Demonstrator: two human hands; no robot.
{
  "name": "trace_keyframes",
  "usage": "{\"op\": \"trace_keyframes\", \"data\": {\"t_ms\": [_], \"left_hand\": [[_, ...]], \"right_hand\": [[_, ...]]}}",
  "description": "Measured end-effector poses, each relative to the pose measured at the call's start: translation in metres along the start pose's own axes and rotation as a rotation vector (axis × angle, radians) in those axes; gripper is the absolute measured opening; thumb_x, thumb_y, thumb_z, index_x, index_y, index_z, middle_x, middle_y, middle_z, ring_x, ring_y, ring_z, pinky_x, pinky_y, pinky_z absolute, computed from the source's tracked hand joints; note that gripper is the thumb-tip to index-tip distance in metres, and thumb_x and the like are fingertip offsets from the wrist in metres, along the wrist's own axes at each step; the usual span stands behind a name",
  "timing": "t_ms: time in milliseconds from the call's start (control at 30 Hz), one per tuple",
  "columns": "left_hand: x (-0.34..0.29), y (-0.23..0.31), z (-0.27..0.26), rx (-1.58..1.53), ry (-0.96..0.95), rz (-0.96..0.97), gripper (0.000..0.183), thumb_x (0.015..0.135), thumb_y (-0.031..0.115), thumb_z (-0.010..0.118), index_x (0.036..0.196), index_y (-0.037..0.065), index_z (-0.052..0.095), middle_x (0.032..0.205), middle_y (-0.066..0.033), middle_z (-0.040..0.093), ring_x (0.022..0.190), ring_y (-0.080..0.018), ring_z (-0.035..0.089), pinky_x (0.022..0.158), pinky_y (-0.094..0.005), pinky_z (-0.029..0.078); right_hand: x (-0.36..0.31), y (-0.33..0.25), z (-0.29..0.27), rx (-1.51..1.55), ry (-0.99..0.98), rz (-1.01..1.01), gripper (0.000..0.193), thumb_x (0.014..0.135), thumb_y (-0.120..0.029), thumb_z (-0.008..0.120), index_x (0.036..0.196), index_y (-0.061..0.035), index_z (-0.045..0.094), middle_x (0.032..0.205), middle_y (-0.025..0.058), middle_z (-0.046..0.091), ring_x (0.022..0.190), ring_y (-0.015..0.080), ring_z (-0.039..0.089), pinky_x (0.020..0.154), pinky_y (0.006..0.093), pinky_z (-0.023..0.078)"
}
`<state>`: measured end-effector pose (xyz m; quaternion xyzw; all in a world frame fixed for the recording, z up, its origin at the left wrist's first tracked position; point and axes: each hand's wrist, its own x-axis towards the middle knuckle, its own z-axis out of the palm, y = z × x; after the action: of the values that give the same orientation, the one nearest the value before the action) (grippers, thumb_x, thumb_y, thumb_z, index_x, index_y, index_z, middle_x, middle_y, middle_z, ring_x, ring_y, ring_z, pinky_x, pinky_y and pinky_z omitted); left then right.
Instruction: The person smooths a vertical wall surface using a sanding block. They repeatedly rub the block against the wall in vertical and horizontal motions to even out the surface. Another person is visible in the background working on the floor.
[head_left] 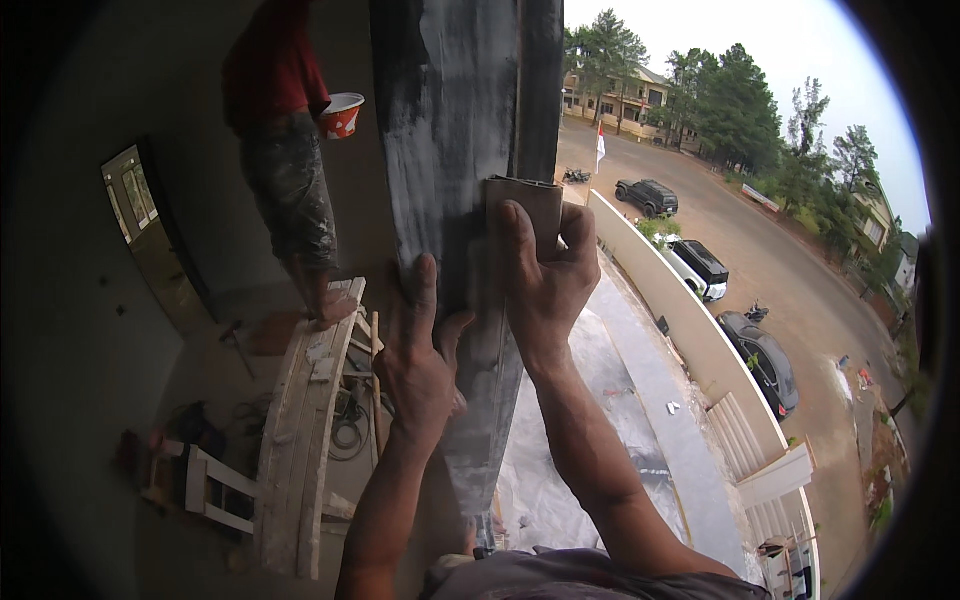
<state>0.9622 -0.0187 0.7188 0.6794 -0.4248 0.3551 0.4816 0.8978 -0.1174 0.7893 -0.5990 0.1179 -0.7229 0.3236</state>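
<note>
A tall dark post [455, 110], smeared with whitish grey patches, rises upright in front of me. My right hand [550, 275] grips a folded grey-brown sheet of sandpaper [540, 200] against the post's right edge. Its thumb presses on the sheet's face while the other fingers curl round the far side. Lower down, my left hand [415, 365] rests against the post's left side with nothing in it. The fingers there point upward and the thumb stands apart across the post's face.
To the left, a person in a red top [275, 70] stands on a wooden plank scaffold [300, 430] beside a red and white bucket [342, 118]. Outside at right, far below, lie a pale paved strip [650, 370], a boundary wall [690, 285] and parked cars [765, 360].
</note>
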Motion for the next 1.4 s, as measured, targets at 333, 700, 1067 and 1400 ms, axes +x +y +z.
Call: {"op": "trace_keyframes", "data": {"t_ms": [333,700,1067,1400], "left_hand": [[-0.005,0.0,-0.001,-0.055,-0.043,-0.076,0.066,0.09,0.034,0.067,0.148,0.014,0.042,0.138,-0.0236,0.053,0.123,-0.0411,0.055,0.093,-0.0463,0.056],[-0.002,0.014,-0.011,-0.119,0.034,-0.057,0.059,0.088,0.026,0.071,0.141,0.01,0.051,0.139,-0.0225,0.053,0.127,-0.0395,0.054,0.098,-0.0468,0.051],[-0.001,0.053,-0.041,-0.635,-0.134,-0.367,0.038,0.094,0.016,0.067,0.129,0.002,0.062,0.109,-0.0108,0.072,0.093,-0.012,0.063,0.088,-0.0274,0.049],[-0.006,0.045,-0.031,-0.548,-0.136,-0.255,0.025,0.09,0.008,0.071,0.115,0.006,0.072,0.097,-0.0075,0.072,0.086,-0.0137,0.066,0.08,-0.0272,0.053]], "right_hand": [[0.0,-0.005,0.008,-0.297,0.078,-0.086,0.039,0.086,-0.037,0.074,0.1,-0.0059,0.055,0.081,0.0167,0.068,0.073,0.0368,0.068,0.064,0.0439,0.052],[-0.002,-0.005,0.0,0.114,-0.07,0.127,0.04,0.087,-0.037,0.075,0.102,-0.0017,0.062,0.082,0.0106,0.07,0.074,0.0211,0.07,0.067,0.0338,0.053],[-0.042,-0.002,-0.046,0.311,-0.317,0.136,0.049,0.091,-0.029,0.073,0.123,-0.002,0.048,0.099,0.0141,0.067,0.089,0.0195,0.068,0.075,0.0299,0.054],[-0.024,0.008,-0.083,0.036,-0.604,-0.139,0.02,0.084,-0.014,0.075,0.096,-0.0027,0.064,0.09,0.0079,0.066,0.08,0.0168,0.068,0.063,0.0289,0.051]]}}
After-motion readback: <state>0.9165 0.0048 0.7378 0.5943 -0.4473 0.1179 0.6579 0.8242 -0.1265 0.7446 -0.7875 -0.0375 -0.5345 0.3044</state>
